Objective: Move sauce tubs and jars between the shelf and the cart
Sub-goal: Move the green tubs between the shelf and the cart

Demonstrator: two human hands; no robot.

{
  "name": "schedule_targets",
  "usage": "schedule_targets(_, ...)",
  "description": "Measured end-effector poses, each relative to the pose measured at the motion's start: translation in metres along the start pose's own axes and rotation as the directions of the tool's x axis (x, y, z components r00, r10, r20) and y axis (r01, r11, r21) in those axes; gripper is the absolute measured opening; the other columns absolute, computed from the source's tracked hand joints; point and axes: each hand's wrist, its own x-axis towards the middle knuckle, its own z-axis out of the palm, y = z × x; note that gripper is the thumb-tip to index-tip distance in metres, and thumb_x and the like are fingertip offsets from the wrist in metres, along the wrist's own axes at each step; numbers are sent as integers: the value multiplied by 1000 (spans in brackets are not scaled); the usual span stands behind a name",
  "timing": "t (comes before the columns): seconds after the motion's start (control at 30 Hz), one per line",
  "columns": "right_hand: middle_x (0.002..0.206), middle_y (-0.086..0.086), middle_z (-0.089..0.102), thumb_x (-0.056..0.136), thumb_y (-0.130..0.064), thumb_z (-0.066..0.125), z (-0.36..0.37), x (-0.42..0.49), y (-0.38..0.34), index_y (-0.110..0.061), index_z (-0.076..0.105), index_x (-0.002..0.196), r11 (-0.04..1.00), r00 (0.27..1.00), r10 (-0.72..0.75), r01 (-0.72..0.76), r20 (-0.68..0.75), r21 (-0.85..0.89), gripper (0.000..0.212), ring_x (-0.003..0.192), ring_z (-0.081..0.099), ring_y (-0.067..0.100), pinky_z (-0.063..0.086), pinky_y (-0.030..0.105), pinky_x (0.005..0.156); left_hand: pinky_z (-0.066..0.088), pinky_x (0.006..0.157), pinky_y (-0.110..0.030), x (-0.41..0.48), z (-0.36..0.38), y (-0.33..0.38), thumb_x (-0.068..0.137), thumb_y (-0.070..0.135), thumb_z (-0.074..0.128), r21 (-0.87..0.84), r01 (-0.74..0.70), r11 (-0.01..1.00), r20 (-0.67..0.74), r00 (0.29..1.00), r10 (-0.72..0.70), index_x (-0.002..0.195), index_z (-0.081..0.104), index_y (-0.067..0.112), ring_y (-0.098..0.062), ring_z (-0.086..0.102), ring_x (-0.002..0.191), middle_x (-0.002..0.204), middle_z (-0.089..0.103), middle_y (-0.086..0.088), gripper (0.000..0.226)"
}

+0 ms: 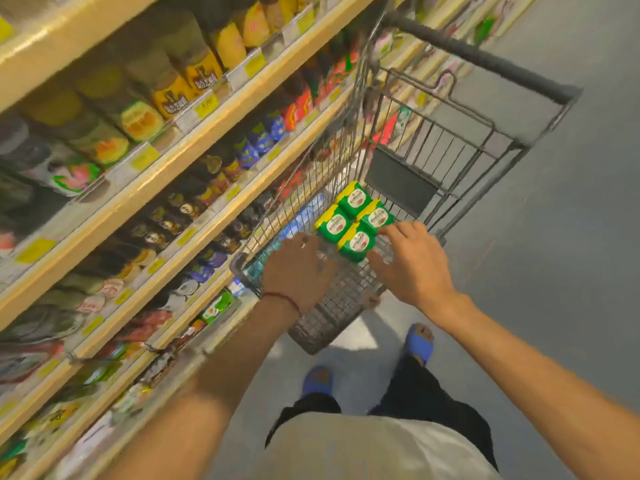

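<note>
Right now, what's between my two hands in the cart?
In the head view, the nearest green-and-yellow tub lies between the left hand and the right hand, inside the cart.

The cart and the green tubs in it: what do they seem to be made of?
Cart: grey metal wire with a dull finish, judging by its thin crossed grid bars. Handle: matt black, perhaps plastic or rubber. Tubs: probably plastic, with smooth green sides, yellow lids and printed labels, though blur leaves this open.
</note>
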Motion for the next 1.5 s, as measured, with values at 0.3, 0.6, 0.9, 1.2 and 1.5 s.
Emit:
schedule_targets(0.3, 118, 13, 69, 97, -40, 64, -17, 77, 90, -9, 67, 125, 968, 944, -251, 240, 214, 73, 43, 108, 59, 35, 45, 41, 87, 48, 89, -38, 37, 23, 84, 101, 55, 42, -73, 300, 951, 1, 954, -300, 131, 57, 20, -24, 59, 115, 129, 59, -2, 49)
schedule_targets(0.6, 126, 10, 68, 97, -48, 58, 17, 151, 104, -11, 65, 133, 955, 888, -292, 292, 355, 53, 52, 121, 58, 35, 51, 43, 91, 61, 73, -42, 83, 61, 78, 97, 57, 50, -198, 493, 847, 43, 868, -495, 137, 56, 27, -24, 67, 97, 118, 65, -1, 50)
schedule_targets(0.9, 126, 14, 63, 94, -43, 64, 89, 220, 114, -13, 65, 129, 988, 841, -147, 152, 520, 34, 46, 121, 53, 39, 50, 48, 93, 44, 103, -43, 157, 109, 39, 98, 59, 44, -201, 634, 747, 362, 757, -545, 141, 49, 28, -29, 47, 135, 152, 45, -4, 52)
schedule_targets(1.2, 135, 15, 59, 96, -39, 64, 167, 260, 147, -11, 58, 139, 993, 752, -106, 113, 650, 31, 53, 129, 49, 36, 49, 50, 97, 49, 95, -40, 203, 195, 28, 88, 59, 65, -330, 778, 535, 517, 623, -587, 139, 50, 22, -31, 59, 123, 137, 60, -7, 65)
schedule_targets(1.5, 145, 18, 46, 96, -40, 65, 224, 269, 188, -5, 40, 148, 994, 695, -15, 90, 719, -65, 68, 134, 43, 38, 47, 52, 101, 53, 100, -41, 241, 289, 28, 67, 46, 92, -533, 841, -97, 696, 370, -616, 132, 49, 8, -26, 62, 112, 123, 64, -6, 87)
